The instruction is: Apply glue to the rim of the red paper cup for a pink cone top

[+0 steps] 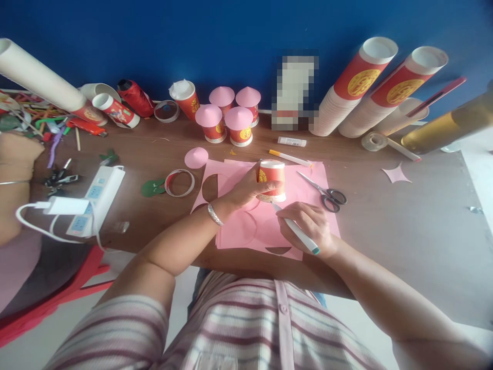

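My left hand [248, 187] is wrapped round a red paper cup [272, 180], which it holds over pink paper sheets [246, 221]. My right hand [308, 226] grips a white marker [300, 235] with a green end, its tip close to the cup's lower rim; whether it touches is too small to tell. To the right of the cup lie black-handled scissors [327, 196]. An orange-and-white pen [289, 158] rests at the top of the paper. Several red cups with pink cone tops [239, 119] stand behind.
Stacked cups [350, 92] lean at the back right, near a tape roll [374, 141]. A glue stick [291, 142] lies behind the paper. At left are a power strip [96, 200], another tape roll [179, 183] and a pink cone [196, 158]. Another person's arm [15, 180] is at far left.
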`<action>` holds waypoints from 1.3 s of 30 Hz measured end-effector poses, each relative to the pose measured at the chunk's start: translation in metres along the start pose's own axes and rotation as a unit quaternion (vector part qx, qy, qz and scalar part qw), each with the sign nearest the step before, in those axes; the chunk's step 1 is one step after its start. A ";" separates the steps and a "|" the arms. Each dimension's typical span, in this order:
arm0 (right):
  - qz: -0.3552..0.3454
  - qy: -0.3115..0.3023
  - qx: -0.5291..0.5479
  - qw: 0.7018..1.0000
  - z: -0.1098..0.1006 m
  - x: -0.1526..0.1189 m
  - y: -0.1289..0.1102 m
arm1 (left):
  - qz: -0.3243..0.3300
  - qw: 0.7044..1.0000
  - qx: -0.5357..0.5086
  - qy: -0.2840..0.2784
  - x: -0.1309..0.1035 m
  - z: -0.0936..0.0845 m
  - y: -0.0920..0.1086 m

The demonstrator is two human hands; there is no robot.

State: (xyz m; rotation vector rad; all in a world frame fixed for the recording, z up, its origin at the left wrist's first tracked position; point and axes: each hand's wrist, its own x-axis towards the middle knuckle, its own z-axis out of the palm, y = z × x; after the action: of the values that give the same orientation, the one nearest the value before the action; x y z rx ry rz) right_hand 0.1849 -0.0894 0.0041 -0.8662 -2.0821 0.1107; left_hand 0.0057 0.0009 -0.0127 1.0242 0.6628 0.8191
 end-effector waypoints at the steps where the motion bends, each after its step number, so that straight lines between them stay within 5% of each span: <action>1: -0.002 0.000 -0.003 1.000 0.000 0.000 0.000 | -0.002 1.000 0.005 0.002 0.000 0.001 0.001; 24: 0.052 -0.017 0.018 0.998 -0.002 0.004 -0.004 | 0.001 1.000 0.029 0.000 -0.002 0.005 0.007; 39: 0.013 -0.008 -0.004 1.000 -0.003 0.001 0.000 | 0.012 0.999 -0.031 -0.017 0.002 0.000 0.001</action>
State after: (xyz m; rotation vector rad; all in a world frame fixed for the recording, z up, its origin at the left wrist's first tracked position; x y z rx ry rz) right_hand 0.1868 -0.0893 0.0062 -0.8996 -2.0875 0.1236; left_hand 0.0061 0.0026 -0.0119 0.9888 0.5936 0.8356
